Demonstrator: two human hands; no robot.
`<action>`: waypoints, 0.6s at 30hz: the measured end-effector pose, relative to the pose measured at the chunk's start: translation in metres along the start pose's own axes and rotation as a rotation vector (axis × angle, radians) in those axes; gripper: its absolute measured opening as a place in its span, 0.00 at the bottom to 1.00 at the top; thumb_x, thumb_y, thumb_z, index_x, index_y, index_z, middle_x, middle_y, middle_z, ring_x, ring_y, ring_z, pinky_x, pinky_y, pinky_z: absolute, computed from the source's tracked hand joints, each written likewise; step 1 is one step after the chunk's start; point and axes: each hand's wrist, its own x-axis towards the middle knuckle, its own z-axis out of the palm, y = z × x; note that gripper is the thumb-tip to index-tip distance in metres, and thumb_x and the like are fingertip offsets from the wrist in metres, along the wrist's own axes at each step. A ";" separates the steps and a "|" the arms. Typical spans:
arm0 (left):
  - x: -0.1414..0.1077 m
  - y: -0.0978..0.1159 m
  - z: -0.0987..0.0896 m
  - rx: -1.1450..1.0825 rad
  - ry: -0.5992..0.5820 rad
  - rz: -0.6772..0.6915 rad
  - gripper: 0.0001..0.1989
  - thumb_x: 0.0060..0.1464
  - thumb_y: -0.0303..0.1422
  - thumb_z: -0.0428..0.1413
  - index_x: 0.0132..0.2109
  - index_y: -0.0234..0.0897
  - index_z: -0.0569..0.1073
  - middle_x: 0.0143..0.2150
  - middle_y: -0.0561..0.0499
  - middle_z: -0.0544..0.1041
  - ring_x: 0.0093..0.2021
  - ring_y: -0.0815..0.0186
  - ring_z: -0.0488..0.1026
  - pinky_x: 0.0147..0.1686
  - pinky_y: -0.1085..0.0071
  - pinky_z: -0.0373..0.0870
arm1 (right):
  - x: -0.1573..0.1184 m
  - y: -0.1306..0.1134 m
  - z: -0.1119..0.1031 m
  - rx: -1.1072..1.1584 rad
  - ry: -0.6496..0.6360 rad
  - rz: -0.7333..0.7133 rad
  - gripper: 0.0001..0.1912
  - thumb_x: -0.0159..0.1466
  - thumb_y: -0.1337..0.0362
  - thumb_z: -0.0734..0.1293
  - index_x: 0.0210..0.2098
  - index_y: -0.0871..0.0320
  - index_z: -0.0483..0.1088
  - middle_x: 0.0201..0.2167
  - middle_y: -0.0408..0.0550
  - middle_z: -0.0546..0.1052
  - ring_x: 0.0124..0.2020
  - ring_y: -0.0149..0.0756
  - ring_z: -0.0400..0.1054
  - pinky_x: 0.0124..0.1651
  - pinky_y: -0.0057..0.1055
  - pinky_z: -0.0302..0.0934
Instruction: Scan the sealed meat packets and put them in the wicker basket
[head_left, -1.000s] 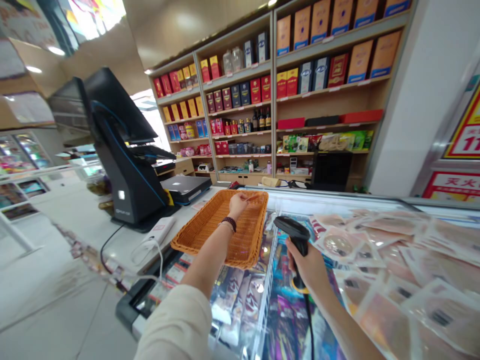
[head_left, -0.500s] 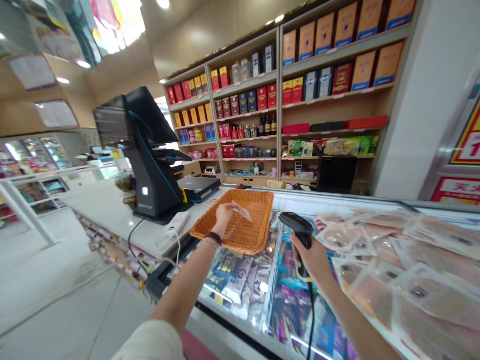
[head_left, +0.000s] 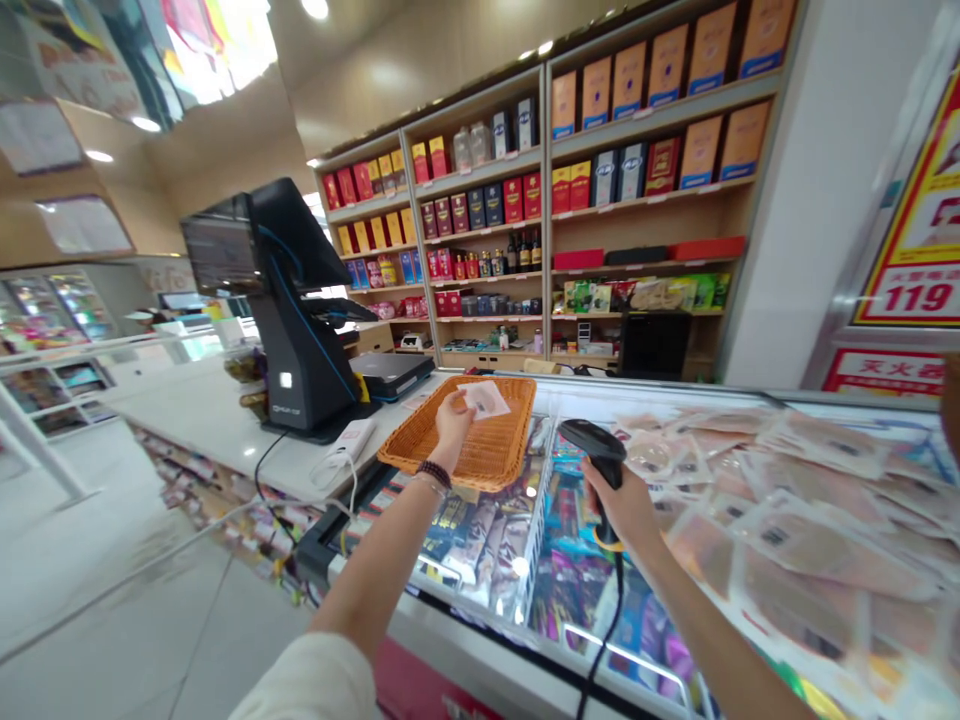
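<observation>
My left hand [head_left: 453, 424] pinches a small flat, clear packet [head_left: 487, 399] by one edge, over the orange wicker basket [head_left: 504, 455]. Dark markings show on the packet, too small to read. Around the handle of a black barcode scanner [head_left: 596, 447] my right hand [head_left: 628, 510] is closed. The scanner's head points left toward the basket, and its cable [head_left: 611, 620] hangs down over the freezer glass. Many flat clear packets [head_left: 817, 545] lie piled on the glass to the right of my right hand.
The basket rests on the glass-topped freezer [head_left: 517, 610], which holds colourful wrapped packs. A black checkout terminal [head_left: 292, 330] and a dark flat device [head_left: 394, 373] stand on the white counter [head_left: 202, 420] at left. A white cable [head_left: 354, 490] hangs off the counter. Stocked shelves [head_left: 487, 225] line the back.
The packet in my left hand has turned, so its flat face now shows. My right hand keeps the scanner nearly in place. The view has shifted slightly right.
</observation>
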 end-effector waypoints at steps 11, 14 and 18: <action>-0.068 0.021 0.104 -0.617 -0.154 0.154 0.31 0.55 0.39 0.75 0.62 0.35 0.79 0.33 0.50 0.86 0.33 0.63 0.84 0.35 0.72 0.78 | -0.003 0.001 -0.025 -0.055 -0.001 -0.071 0.37 0.57 0.22 0.72 0.21 0.48 0.66 0.14 0.47 0.72 0.17 0.39 0.66 0.27 0.37 0.65; -0.075 0.012 0.113 -0.622 -0.181 0.157 0.28 0.53 0.37 0.74 0.59 0.37 0.80 0.34 0.49 0.87 0.32 0.62 0.84 0.32 0.72 0.77 | -0.006 0.008 -0.030 -0.080 0.024 -0.076 0.37 0.58 0.21 0.71 0.22 0.47 0.66 0.14 0.46 0.71 0.17 0.41 0.67 0.26 0.38 0.65; -0.079 0.004 0.112 -0.578 -0.213 0.153 0.25 0.54 0.32 0.70 0.59 0.38 0.80 0.38 0.47 0.89 0.37 0.59 0.87 0.37 0.70 0.81 | -0.005 0.023 -0.029 -0.159 0.061 -0.091 0.34 0.61 0.23 0.69 0.26 0.47 0.68 0.13 0.44 0.69 0.15 0.44 0.68 0.25 0.39 0.64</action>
